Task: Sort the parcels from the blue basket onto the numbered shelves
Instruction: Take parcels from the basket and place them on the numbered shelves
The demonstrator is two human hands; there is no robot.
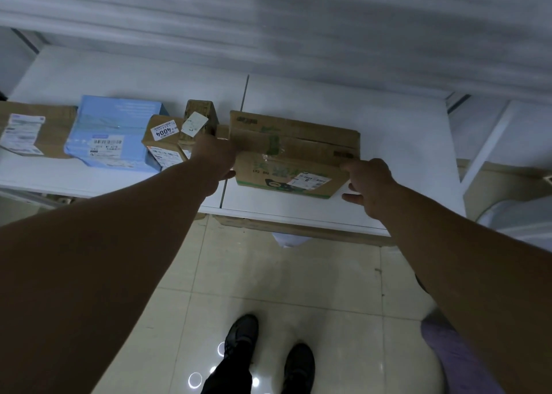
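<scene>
A brown cardboard parcel (294,151) with green print and a white label lies on the white shelf (397,142). My left hand (215,157) grips its left end, fingers wrapped round the top edge. My right hand (369,184) is at the parcel's right front corner, thumb and fingers loosely spread and touching the box. The blue basket is not in view.
To the left on the same shelf sit a small box labelled 4004 (162,142), an upright narrow box (200,121), a light blue parcel (116,130) and another brown box (30,130). A shelf board hangs above. Tiled floor and my shoes lie below.
</scene>
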